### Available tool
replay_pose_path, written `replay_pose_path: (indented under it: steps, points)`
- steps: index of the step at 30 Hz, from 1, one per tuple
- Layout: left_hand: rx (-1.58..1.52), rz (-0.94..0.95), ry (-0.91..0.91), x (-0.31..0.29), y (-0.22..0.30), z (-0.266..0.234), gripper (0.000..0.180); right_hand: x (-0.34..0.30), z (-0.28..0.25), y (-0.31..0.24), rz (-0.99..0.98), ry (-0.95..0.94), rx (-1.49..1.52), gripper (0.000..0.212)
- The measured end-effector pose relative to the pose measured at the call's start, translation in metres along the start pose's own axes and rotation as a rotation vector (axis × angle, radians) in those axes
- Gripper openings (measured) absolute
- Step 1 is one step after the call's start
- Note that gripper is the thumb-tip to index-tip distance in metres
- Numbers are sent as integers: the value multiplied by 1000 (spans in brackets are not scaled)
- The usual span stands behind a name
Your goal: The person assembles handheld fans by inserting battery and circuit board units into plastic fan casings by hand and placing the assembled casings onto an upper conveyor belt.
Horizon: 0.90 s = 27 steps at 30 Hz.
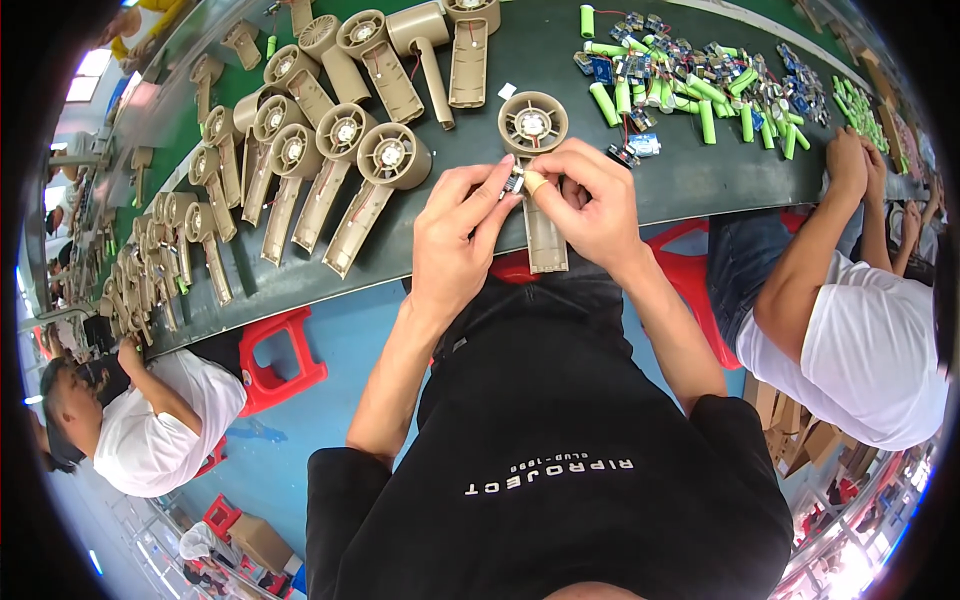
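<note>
A beige handheld fan shell (546, 242) lies at the bench's near edge, its round fan head away from me and its open handle toward me. Over the top of that handle, my left hand (452, 232) pinches a small circuit board (514, 184) between thumb and fingertips. My right hand (592, 200) is closed, its fingertips meeting the board's right side. A pale yellow cover sits on one of its fingertips. Whatever those right fingers hold is too small and hidden to make out.
Many beige fan shells (340, 135) stand at left on the dark bench (465, 140). Green battery cells (708, 122) with wired boards are heaped at right. Another small board (624, 155) lies beside my right hand. Co-workers sit on both sides, near red stools (262, 362).
</note>
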State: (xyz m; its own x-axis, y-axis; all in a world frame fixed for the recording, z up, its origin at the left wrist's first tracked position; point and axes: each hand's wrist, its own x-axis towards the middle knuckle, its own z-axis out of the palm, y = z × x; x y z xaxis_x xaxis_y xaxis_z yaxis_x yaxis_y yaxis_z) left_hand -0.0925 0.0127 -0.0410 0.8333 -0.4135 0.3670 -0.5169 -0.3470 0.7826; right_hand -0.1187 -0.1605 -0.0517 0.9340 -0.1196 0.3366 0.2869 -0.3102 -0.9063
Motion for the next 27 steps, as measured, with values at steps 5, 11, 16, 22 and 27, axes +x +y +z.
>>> replay_pose_path:
  steps: [5,11,16,22,27]
  points:
    - [89,103,33,2,-2,2,38,1,3,3,-333,130,-320,12]
    - [133,181,-11,5,-7,-1,37,5,2,10,-459,80,-406,14]
    - [104,227,-41,9,-9,-1,36,4,2,10,-459,82,-409,16]
    - [65,224,-116,15,-11,-4,37,6,-3,13,-467,79,-384,16]
    - [-23,73,-113,14,-11,-10,35,9,2,11,-422,83,-392,16]
